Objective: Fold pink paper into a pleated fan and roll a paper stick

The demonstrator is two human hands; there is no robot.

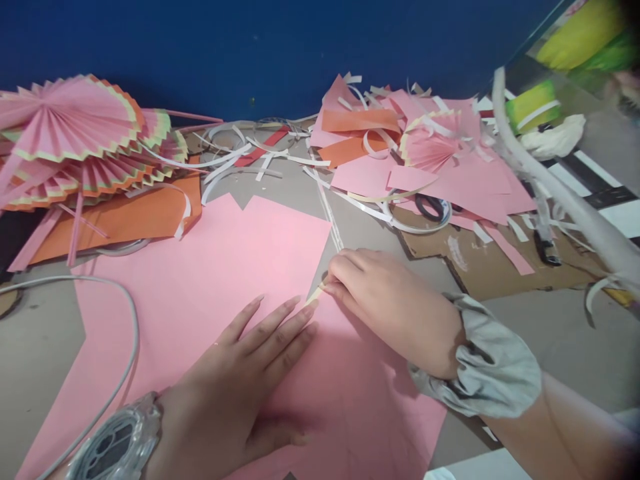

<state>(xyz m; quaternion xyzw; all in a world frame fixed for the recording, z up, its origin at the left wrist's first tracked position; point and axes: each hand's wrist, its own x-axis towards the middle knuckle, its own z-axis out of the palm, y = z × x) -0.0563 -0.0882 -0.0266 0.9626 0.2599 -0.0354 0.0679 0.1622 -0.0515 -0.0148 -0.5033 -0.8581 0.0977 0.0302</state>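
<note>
A large sheet of pink paper point(200, 267) with notched edges lies flat in front of me. My left hand point(255, 367) rests on it with the fingers spread, pressing it down. My right hand point(390, 300) is closed in a pinch on the end of a thin pale strip point(315, 293), which looks like tape. The strip runs along the paper from the right fingertips to the left fingertips. Its far end is partly hidden by the fingers.
Pleated pink paper fans point(75, 120) are piled at the back left over orange paper point(135, 220). Pink and orange scraps point(450, 173) and white strips lie at the back right on cardboard point(480, 267). A grey cable point(133, 320) curves across the left; a white pole point(565, 180) slants at the right.
</note>
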